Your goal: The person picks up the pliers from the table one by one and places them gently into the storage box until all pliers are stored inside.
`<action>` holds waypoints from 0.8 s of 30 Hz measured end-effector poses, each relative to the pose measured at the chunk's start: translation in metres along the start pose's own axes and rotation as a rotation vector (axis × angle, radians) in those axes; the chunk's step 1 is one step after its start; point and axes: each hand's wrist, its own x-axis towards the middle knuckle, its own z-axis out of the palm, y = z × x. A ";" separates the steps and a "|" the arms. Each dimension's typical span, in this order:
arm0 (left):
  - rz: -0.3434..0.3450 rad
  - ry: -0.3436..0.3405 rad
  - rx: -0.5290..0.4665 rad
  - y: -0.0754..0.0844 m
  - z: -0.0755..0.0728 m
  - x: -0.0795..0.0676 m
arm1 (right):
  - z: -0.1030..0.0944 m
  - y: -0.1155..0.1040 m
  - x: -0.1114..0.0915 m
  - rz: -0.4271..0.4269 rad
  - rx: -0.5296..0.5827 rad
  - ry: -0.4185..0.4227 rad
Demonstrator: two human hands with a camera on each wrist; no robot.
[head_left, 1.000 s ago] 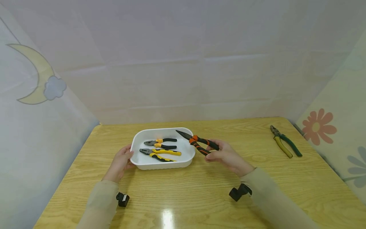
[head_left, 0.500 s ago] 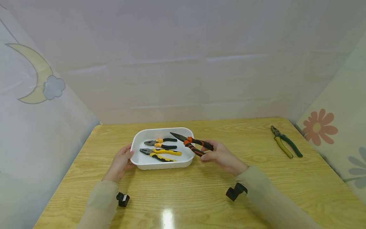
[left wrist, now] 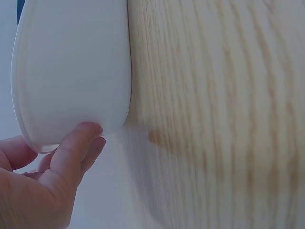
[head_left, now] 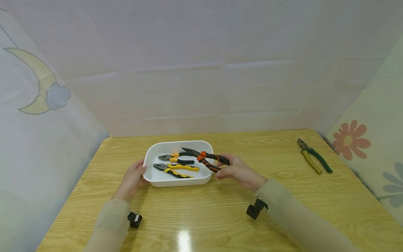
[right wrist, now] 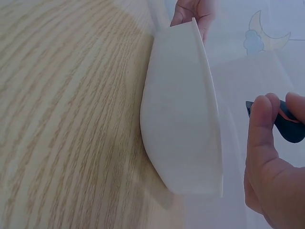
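Note:
My right hand (head_left: 240, 171) grips long-nose pliers (head_left: 204, 159) by their black and orange handles. Their dark tip points left over the right part of a white plastic tray (head_left: 179, 182). Inside it lie yellow-and-black combination pliers (head_left: 162, 167) and, behind them, smaller pliers (head_left: 182, 161) with black and orange-yellow handles. At the tray's left end my left hand (head_left: 132, 177) holds the rim, thumb on top; in the left wrist view its fingers (left wrist: 76, 148) press the outer wall. The right wrist view shows the right hand beside the tray's wall (right wrist: 181, 109), a handle end between its fingers.
Another pair of pliers (head_left: 310, 150), with one green and one yellow handle, lies at the right back of the wooden table (head_left: 201, 217). Pale cloth walls (head_left: 189, 87) enclose the table at the back and both sides.
The right hand has moved left, carrying the long-nose pliers farther over the tray and slightly lower. The left hand and the tray have stayed in place.

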 end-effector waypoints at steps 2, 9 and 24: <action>0.001 -0.001 0.002 0.000 0.000 0.000 | 0.001 0.000 0.002 0.001 -0.001 -0.011; 0.001 -0.006 -0.007 0.001 0.000 -0.001 | 0.003 0.001 0.007 0.005 0.003 -0.027; -0.004 -0.007 -0.020 0.000 -0.001 0.000 | 0.009 0.000 0.020 0.024 0.023 -0.057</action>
